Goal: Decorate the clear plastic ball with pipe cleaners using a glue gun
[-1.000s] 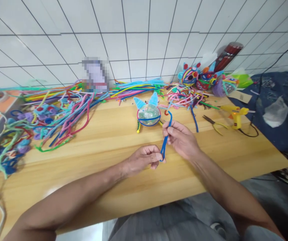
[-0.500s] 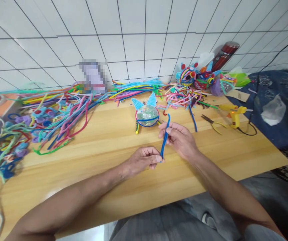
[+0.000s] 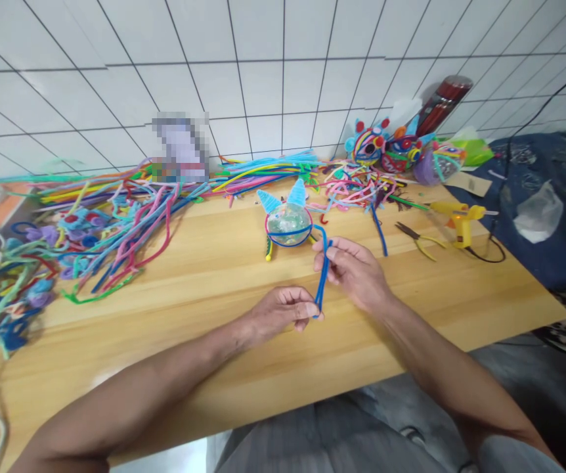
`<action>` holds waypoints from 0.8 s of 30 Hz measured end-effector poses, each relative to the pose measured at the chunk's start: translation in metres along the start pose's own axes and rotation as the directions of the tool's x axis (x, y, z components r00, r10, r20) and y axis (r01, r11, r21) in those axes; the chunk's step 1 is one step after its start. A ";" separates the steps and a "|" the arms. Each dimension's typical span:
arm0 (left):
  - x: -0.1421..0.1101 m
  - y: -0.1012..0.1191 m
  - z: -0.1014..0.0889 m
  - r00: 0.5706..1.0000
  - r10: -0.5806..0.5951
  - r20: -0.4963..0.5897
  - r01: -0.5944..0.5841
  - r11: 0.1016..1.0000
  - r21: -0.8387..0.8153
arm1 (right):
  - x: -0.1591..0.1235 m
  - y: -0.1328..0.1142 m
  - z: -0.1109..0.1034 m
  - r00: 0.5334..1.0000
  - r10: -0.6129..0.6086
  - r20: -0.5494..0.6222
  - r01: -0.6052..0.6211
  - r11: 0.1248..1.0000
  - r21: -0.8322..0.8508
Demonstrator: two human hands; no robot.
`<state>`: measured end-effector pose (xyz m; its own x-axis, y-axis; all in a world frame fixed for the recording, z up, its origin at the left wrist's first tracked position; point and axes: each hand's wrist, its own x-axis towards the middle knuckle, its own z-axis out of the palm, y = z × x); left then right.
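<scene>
A bright blue, fuzzy pipe cleaner (image 3: 323, 279) is stretched between the person's hands above the pale wooden bench (image 3: 189, 341), folded back on itself so that 2 strands run almost side by side. The left hand (image 3: 285, 309) has its thumb and fingers pinched together on the bent end, closer to the person's body; the right hand (image 3: 354, 266) is clamped on the strands farther out, near the upper end, so each grip is closed on the same strip. Its long axis runs away from the person, leaning slightly to the right, and 1 free end passes beyond the right grip and crooks leftward. That end points at a clear, rounded ball (image 3: 289, 221) banded in blue and pink, with 2 light-blue pointed ears (image 3: 297, 194) on top and a yellow-tipped leg (image 3: 269, 249) showing below its left side. The ball stands on the bench beyond the left hand and forward-left of the right hand, which is the nearer of the 2; whether the blue tip touches it I cannot tell. To the right of the right hand lie a loose dark-blue pipe cleaner (image 3: 378, 228), yellow-handled pliers (image 3: 419, 240) and a yellow glue gun (image 3: 461, 226), all well apart from the fingers.
</scene>
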<state>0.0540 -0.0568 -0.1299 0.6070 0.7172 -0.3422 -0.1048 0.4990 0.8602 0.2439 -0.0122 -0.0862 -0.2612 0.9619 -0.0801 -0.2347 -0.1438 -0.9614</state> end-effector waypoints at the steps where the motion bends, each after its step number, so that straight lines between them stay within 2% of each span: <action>1: 0.000 0.000 0.000 1.000 -0.011 0.010 0.011 1.000 -0.010 | 0.000 0.000 0.000 1.000 0.001 0.004 -0.001 1.000 0.008; 9: -0.001 0.003 0.003 0.998 -0.049 0.034 0.052 0.995 -0.091 | 0.000 -0.005 -0.002 0.999 -0.001 0.040 0.000 1.000 0.011; 16: 0.000 0.004 0.002 0.999 -0.033 0.033 0.038 0.989 -0.142 | 0.001 -0.006 -0.003 0.997 -0.041 -0.066 0.044 0.998 0.054; 24: 0.005 -0.004 0.001 0.993 -0.024 0.113 0.057 0.952 -0.300 | 0.006 -0.004 -0.006 0.998 -0.043 -0.051 0.044 0.999 0.013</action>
<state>0.0584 -0.0556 -0.1342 0.6947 0.6453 -0.3178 -0.3016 0.6624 0.6858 0.2490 -0.0046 -0.0843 -0.2028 0.9778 -0.0521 -0.2583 -0.1047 -0.9604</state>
